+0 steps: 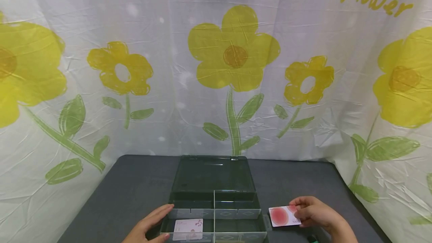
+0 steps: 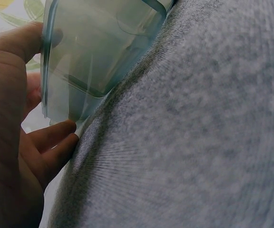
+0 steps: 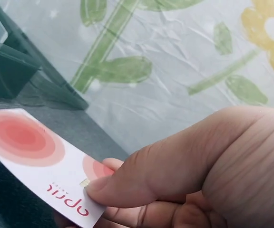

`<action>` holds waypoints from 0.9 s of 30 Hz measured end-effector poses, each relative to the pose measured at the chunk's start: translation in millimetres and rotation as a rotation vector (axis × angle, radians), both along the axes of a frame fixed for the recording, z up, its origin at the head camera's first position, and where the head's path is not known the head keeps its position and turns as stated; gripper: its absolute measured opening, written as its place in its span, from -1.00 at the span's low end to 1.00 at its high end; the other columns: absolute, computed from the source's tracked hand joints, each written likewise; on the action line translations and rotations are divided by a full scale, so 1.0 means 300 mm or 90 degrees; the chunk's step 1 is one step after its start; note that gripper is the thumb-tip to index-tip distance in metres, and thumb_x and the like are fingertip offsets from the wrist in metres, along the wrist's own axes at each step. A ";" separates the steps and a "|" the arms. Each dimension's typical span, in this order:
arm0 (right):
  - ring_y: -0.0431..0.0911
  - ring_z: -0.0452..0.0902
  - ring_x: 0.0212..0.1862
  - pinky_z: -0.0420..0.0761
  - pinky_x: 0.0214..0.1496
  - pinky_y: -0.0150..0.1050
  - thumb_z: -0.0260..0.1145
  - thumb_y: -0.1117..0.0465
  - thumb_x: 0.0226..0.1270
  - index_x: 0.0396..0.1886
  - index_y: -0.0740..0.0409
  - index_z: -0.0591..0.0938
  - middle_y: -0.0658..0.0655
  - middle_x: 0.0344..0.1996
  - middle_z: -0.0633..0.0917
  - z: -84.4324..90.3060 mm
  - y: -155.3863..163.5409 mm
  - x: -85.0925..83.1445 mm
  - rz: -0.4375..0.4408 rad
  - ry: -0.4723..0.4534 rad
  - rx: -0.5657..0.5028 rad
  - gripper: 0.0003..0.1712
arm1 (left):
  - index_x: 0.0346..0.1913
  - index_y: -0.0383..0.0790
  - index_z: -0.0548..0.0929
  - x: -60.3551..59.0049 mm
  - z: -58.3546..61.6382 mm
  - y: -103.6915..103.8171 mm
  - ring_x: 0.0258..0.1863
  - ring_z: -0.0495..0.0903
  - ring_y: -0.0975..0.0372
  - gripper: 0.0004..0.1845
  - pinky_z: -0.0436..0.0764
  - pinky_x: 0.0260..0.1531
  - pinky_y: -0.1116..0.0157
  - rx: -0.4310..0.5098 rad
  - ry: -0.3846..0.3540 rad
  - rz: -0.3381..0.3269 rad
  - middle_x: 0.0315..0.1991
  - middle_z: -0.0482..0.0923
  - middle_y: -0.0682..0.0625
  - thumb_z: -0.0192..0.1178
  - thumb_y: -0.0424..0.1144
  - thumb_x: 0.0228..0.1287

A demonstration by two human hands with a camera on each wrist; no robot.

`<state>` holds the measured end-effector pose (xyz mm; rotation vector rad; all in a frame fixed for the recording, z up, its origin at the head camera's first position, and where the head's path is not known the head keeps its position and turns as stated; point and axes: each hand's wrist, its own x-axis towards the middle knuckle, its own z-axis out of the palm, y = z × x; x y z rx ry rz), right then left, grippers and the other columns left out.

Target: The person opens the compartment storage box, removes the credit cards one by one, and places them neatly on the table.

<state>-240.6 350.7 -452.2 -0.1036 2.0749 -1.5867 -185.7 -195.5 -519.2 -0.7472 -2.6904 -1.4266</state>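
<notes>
Clear compartment box sits lid-open on the grey counter, near its front edge. Front-left compartment holds one pale card; the other compartments show nothing I can make out. Left hand rests against the box's left wall, fingers relaxed. Right hand pinches a white card with red circles just right of the box.
</notes>
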 end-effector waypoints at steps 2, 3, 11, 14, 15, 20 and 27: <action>-0.10 0.54 -0.31 0.62 -0.32 -0.20 0.27 0.32 0.16 0.01 0.43 0.47 0.13 -0.29 0.61 -0.003 -0.012 -0.002 -0.008 -0.003 0.020 -0.58 | 0.40 -0.07 0.29 0.000 0.002 0.001 0.24 0.29 0.35 -0.33 0.49 0.00 0.25 0.005 -0.019 0.011 0.34 0.28 -0.02 0.25 -0.09 0.26; -0.09 0.54 -0.31 0.62 -0.32 -0.19 0.26 0.32 0.16 0.01 0.43 0.47 0.13 -0.29 0.60 -0.003 -0.017 -0.002 -0.010 -0.004 0.029 -0.58 | 0.40 -0.07 0.30 -0.001 0.003 0.002 0.25 0.29 0.33 -0.34 0.49 0.00 0.26 0.007 -0.026 0.014 0.34 0.27 0.00 0.25 -0.10 0.26; -0.07 0.56 -0.28 0.62 -0.26 -0.09 0.24 0.30 0.21 0.00 0.47 0.47 0.13 -0.28 0.62 0.007 -0.047 0.003 -0.031 -0.006 0.093 -0.59 | 0.40 -0.10 0.29 -0.001 0.006 0.003 0.25 0.29 0.32 -0.33 0.48 0.01 0.26 0.004 -0.026 0.013 0.35 0.27 -0.01 0.25 -0.09 0.25; -0.06 0.59 -0.28 0.62 -0.24 -0.08 0.23 0.27 0.27 0.01 0.49 0.47 0.11 -0.27 0.63 0.015 -0.051 0.007 -0.032 -0.002 0.112 -0.59 | 0.40 -0.10 0.29 0.001 0.006 0.004 0.25 0.30 0.30 -0.31 0.48 0.01 0.22 0.000 -0.030 0.016 0.35 0.26 -0.02 0.25 -0.06 0.24; -0.04 0.60 -0.28 0.62 -0.24 -0.07 0.23 0.25 0.29 0.02 0.50 0.46 0.11 -0.26 0.63 0.019 -0.050 0.009 -0.029 0.000 0.117 -0.58 | 0.40 -0.09 0.29 0.001 0.006 0.003 0.25 0.30 0.30 -0.31 0.49 0.01 0.22 -0.002 -0.030 0.016 0.35 0.26 -0.02 0.25 -0.06 0.25; 0.01 0.63 -0.27 0.61 -0.23 -0.03 0.23 0.21 0.31 0.01 0.50 0.47 0.13 -0.28 0.65 0.033 -0.056 0.011 -0.047 0.001 0.170 -0.56 | 0.40 -0.11 0.29 0.001 0.006 0.004 0.24 0.31 0.29 -0.32 0.50 -0.02 0.24 -0.008 -0.025 0.018 0.34 0.27 -0.02 0.25 -0.06 0.25; 0.00 0.58 -0.31 0.59 -0.27 -0.04 0.18 0.17 0.36 -0.07 0.42 0.54 0.14 -0.30 0.64 0.059 -0.064 0.018 -0.073 0.020 0.227 -0.65 | 0.40 -0.08 0.30 0.000 0.002 0.004 0.24 0.32 0.24 -0.32 0.50 -0.03 0.24 -0.021 -0.028 0.028 0.33 0.29 0.01 0.24 -0.03 0.25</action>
